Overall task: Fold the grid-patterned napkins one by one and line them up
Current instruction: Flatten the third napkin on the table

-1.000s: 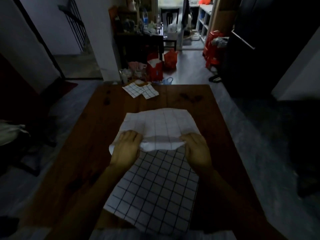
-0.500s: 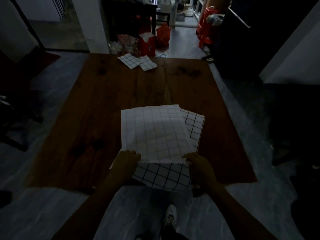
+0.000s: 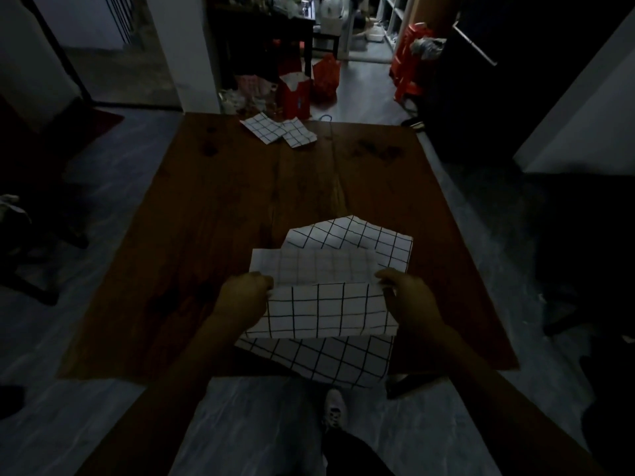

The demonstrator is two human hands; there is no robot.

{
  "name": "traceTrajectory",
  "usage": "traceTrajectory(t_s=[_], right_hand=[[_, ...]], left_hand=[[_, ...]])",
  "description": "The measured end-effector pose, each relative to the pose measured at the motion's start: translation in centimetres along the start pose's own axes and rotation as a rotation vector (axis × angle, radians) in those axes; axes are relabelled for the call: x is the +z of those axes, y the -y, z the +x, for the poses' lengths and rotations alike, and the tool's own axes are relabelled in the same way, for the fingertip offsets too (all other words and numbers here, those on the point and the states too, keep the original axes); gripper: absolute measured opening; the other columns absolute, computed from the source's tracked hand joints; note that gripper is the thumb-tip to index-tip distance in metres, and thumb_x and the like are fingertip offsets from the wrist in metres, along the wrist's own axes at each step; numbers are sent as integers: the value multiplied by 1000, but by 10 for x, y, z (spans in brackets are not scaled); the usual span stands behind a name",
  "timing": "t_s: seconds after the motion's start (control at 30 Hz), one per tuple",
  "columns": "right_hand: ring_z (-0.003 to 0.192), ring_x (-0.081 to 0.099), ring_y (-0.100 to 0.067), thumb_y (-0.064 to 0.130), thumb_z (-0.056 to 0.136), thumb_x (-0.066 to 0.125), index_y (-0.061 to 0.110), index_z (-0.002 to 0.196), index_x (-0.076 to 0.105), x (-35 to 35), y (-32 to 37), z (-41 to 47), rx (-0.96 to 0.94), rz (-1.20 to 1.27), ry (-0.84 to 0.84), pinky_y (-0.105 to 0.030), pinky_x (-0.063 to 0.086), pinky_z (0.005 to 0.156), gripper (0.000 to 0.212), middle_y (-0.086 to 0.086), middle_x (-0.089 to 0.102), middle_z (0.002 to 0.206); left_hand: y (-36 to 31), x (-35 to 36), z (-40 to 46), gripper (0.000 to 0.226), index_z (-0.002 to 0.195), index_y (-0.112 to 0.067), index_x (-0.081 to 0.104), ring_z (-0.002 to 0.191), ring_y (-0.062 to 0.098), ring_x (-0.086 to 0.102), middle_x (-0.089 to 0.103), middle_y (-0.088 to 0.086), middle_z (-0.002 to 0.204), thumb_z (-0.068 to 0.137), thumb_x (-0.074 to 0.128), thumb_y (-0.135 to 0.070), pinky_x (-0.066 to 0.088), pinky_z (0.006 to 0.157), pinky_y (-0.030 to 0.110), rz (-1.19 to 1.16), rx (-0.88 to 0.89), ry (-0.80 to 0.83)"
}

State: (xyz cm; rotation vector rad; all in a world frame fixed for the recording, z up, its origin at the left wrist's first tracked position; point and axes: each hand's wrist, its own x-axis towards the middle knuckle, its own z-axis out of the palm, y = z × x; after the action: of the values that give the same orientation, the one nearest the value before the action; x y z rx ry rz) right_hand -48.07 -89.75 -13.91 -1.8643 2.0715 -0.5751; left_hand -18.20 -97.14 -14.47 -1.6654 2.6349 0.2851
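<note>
A white napkin with a black grid (image 3: 330, 309) lies half folded at the near edge of the brown wooden table (image 3: 213, 235). Its lower layer hangs over the table's front edge. My left hand (image 3: 245, 297) pinches the napkin's left side and my right hand (image 3: 405, 297) pinches its right side, both at the fold line, holding a folded flap. A pale reverse-side layer shows just beyond my fingers. Two small folded grid napkins (image 3: 278, 130) lie side by side at the table's far edge.
Red bags (image 3: 297, 94) and clutter stand on the floor beyond the table's far edge. A red stool (image 3: 410, 63) is at the back right. A shoe (image 3: 335, 412) is on the grey floor below the table's near edge. Dark furniture flanks both sides.
My hands drew the napkin's far part back toward me, so the cloth is now folded shorter, with more layers stacked near the front edge. The view has tilted further down.
</note>
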Motion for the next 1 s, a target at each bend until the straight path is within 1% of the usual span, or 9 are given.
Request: traceTrajectory(t_s=[0.13, 0.3, 0.37, 0.43, 0.53, 0.67, 0.8, 0.9, 1.0], right_hand=[[80, 62, -15, 12, 94, 53, 16, 123, 58, 12, -14, 43, 58, -37, 94, -17, 44, 60, 29, -8, 68, 109], [103, 62, -26, 12, 91, 58, 13, 122, 60, 45, -43, 91, 102, 36, 156, -31, 50, 82, 31, -12, 65, 118], [103, 62, -27, 14, 92, 56, 15, 123, 59, 60, -53, 108, 133, 27, 188, -34, 51, 83, 31, -12, 65, 116], [98, 63, -28, 17, 93, 52, 14, 126, 55, 75, -59, 123, 142, -7, 204, -34, 52, 80, 33, -12, 66, 112], [96, 63, -28, 13, 88, 55, 9, 128, 53, 93, -62, 136, 127, -62, 137, -35, 50, 81, 40, -14, 66, 111], [119, 46, -37, 5, 77, 62, 6, 126, 51, 109, -62, 130, 198, -43, -53, -48, 41, 95, 50, -21, 47, 133], [132, 32, -33, 8, 83, 55, 11, 126, 47, 126, -47, 100, -25, -35, -148, -49, 34, 105, 44, -18, 36, 140], [133, 32, -29, 22, 89, 45, 15, 125, 48, 149, -32, 70, -230, -18, 15, -47, 31, 108, 37, -14, 44, 138], [134, 33, -31, 34, 94, 39, 14, 127, 48, 170, -26, 55, -267, -80, 160, -45, 20, 110, 40, -15, 50, 137]], left_hand=[[5, 1, 34, 15, 103, -16, 61, 92, 17, 59, 62, 3, 103, 95, 49, -18, 44, 77, 27, -15, -61, 9], [18, 23, 85, 16, 99, -15, 62, 91, 18, 60, 64, 3, 100, 96, 47, -19, 45, 80, 27, 6, -128, 65], [22, 34, 104, 15, 96, -15, 63, 88, 18, 60, 66, 3, 97, 94, 48, -19, 46, 80, 28, 18, -156, 70], [27, 46, 120, 12, 96, -15, 65, 89, 22, 61, 67, 6, 96, 88, 58, -17, 47, 85, 34, 88, -155, -23], [20, 62, 128, 39, 113, -9, 62, 103, 33, 59, 64, 16, 108, 76, 73, -16, 44, 92, 47, -4, -229, -180], [-12, 85, 112, 40, 125, -8, 52, 119, 33, 49, 56, 17, 123, 89, 55, -26, 39, 102, 50, -185, -198, -251], [-40, 110, 73, 38, 121, -9, 49, 116, 29, 48, 57, 16, 119, 90, 44, -31, 37, 102, 41, -335, -179, -308], [-47, 130, 45, 35, 118, -10, 49, 110, 30, 51, 56, 13, 115, 89, 45, -30, 37, 100, 44, -307, -145, -316], [-47, 146, 31, 38, 120, -9, 47, 112, 32, 50, 53, 13, 120, 95, 35, -34, 34, 99, 48, -219, -125, -217]])
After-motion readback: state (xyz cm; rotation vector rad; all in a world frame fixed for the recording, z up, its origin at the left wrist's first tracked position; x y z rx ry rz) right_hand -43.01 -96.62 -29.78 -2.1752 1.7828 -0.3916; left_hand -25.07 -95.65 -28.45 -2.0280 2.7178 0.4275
